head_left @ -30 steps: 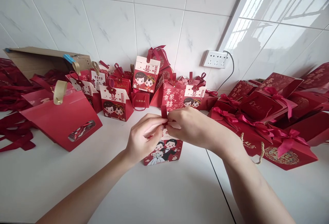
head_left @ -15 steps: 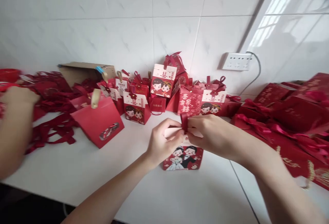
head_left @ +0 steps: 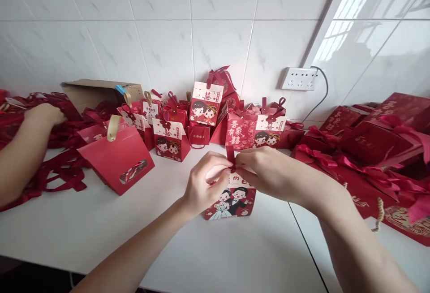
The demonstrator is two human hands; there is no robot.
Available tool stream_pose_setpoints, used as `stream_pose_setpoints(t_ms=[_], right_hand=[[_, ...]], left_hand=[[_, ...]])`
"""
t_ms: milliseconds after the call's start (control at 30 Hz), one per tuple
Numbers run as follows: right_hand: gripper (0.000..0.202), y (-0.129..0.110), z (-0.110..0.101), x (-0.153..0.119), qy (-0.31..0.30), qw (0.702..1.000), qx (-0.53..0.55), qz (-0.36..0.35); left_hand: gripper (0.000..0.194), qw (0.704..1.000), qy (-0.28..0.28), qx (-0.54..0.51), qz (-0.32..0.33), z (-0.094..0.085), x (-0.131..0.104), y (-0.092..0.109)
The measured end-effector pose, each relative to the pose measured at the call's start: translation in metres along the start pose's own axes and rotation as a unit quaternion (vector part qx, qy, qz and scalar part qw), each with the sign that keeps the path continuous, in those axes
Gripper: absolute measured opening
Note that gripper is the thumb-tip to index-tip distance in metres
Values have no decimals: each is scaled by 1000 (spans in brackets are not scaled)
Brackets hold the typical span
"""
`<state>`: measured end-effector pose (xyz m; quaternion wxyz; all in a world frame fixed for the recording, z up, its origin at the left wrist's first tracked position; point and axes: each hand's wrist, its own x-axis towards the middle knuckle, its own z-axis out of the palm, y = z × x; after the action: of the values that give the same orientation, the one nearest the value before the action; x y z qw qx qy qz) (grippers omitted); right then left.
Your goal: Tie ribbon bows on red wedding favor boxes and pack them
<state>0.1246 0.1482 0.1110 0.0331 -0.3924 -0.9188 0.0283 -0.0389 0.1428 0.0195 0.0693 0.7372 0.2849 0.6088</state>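
Observation:
A red and white gift box [head_left: 231, 205] with a cartoon bride and groom stands upright on the white table [head_left: 188, 257]. A dark red ribbon loop [head_left: 230, 154] sticks up from its top edge. My left hand [head_left: 203, 185] is closed around the left side of the box top, thumb and fingertips against the base of the ribbon. From the other side, my right hand [head_left: 268, 167] pinches the ribbon's base at the top edge. My fingers hide part of the box's upper panel.
Several finished-looking gift boxes [head_left: 169, 143] stand along the tiled wall. A larger red box [head_left: 117, 163] with a gold loop is at left. Beyond it lie red ribbons [head_left: 67, 167], a cardboard box [head_left: 101, 96] and another person's hand [head_left: 43, 116]. Red bags [head_left: 363, 185] crowd the right.
The ribbon loop stands straighter, and more lettering on the box shows between my hands. The view has shifted slightly right. The other person's hand has moved over the ribbon pile.

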Motion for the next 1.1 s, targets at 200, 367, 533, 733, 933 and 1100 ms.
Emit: stream_pose_setpoints(t_ms=[200, 367, 533, 733, 933, 1100], right_hand=[[22, -2, -3, 0, -4, 1000, -11, 4], [20, -6, -5, 1, -6, 999, -44, 15], [19, -10, -5, 1, 4, 997, -71, 2], [21, -12, -2, 1, 12, 996, -85, 7], [21, -13, -3, 2, 8, 997, -78, 11], [24, -12, -3, 2, 7, 997, -77, 11]], left_hand=[[22, 999, 0, 25, 25, -1, 3, 0], [21, 999, 9, 38, 34, -1, 2, 0], [23, 999, 15, 29, 39, 0, 2, -1], [24, 999, 16, 25, 36, 0, 2, -1], [24, 999, 14, 17, 24, 0, 2, 0], [24, 999, 12, 11, 35, -1, 2, 0]])
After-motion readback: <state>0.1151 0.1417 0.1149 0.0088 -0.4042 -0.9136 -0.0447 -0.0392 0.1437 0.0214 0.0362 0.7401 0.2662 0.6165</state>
